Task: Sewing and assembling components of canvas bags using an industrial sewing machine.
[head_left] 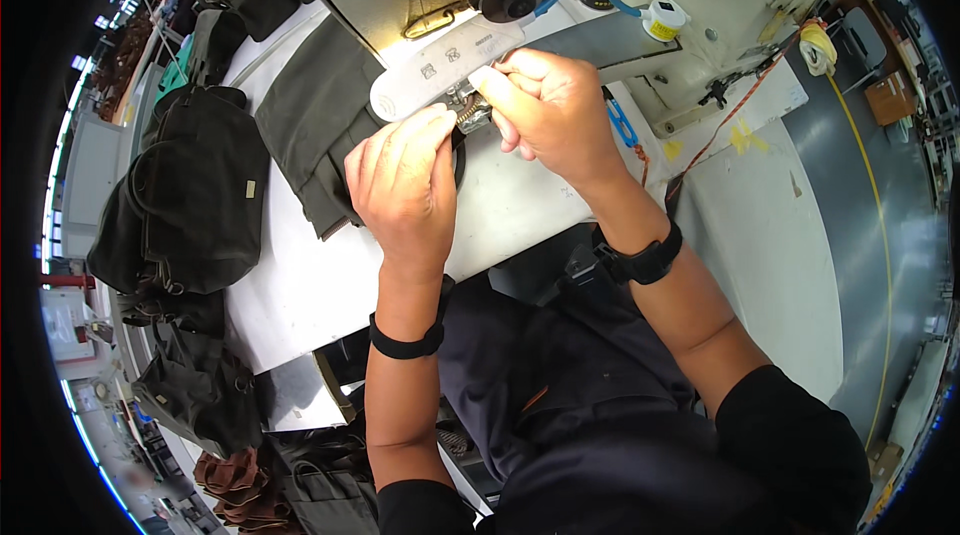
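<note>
Head view: left hand (403,180) bunched and right hand (556,120) curled, what either grips impossible to tell, with metal machine parts (468,115) between their fingertips and dark cloth (315,125) to their left.

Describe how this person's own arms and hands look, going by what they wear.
The left hand and right hand are both ungloved. A black band circles the left wrist, and a bulkier black strap the right. The forearms are uncovered; the black sleeves end around the elbows, with no markings visible on them.
</note>
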Demonstrator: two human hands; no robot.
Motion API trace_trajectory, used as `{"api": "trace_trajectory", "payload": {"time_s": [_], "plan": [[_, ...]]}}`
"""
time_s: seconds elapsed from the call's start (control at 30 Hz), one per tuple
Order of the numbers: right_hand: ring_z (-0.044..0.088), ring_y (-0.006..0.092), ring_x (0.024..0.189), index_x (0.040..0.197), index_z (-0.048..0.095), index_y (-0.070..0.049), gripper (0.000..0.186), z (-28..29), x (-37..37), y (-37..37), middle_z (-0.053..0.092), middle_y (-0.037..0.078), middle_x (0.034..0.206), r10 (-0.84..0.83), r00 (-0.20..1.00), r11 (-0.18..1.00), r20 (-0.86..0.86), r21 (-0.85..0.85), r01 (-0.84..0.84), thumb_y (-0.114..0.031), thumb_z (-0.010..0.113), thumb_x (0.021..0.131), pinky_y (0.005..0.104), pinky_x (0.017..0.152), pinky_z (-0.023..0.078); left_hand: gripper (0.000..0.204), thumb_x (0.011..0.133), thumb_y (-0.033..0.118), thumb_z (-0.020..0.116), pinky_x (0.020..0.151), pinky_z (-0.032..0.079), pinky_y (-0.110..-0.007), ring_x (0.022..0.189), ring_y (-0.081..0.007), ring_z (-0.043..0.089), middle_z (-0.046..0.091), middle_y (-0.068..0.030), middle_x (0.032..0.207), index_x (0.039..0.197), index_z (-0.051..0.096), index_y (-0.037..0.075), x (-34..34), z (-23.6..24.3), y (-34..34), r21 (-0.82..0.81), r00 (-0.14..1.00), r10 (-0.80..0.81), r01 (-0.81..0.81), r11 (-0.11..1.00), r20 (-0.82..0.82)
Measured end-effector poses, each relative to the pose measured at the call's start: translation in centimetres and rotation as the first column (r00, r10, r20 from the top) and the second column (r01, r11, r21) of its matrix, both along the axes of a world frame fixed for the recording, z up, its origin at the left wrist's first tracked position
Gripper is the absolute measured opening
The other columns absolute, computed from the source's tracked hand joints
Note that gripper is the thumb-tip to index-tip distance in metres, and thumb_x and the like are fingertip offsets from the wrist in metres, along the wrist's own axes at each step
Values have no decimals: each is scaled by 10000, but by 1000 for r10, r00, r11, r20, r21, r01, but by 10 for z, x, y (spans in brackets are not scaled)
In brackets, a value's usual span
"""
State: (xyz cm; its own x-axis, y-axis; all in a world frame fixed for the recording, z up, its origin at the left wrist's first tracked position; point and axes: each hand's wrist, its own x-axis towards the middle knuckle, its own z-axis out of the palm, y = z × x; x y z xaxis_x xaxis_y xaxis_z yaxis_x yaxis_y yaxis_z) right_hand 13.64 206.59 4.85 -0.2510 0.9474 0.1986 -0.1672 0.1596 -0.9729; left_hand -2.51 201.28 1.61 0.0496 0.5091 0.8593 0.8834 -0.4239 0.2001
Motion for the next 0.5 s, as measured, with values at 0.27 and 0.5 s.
{"api": "trace_trajectory", "payload": {"time_s": [0.27,0.5], "plan": [[506,40,453,906,695,19,205,-1,-1,1,574,-10,545,-23,999,999,34,32,22,-162,651,991,229,396,378,223,799,-8,783,897,471,-330,952,-199,701,767,-13,1025,988,744,104,-2,1,3,-7,1000,-18,18,1000,-1],[510,44,453,881,697,19,211,-2,1,2,570,-12,541,-9,1000,1000,-3,15,9,-159,653,987,235,396,380,201,815,-8,774,887,475,-329,939,-201,703,766,-20,1020,982,738,97,2,4,3,-2,1000,-8,8,1000,-23]]}}
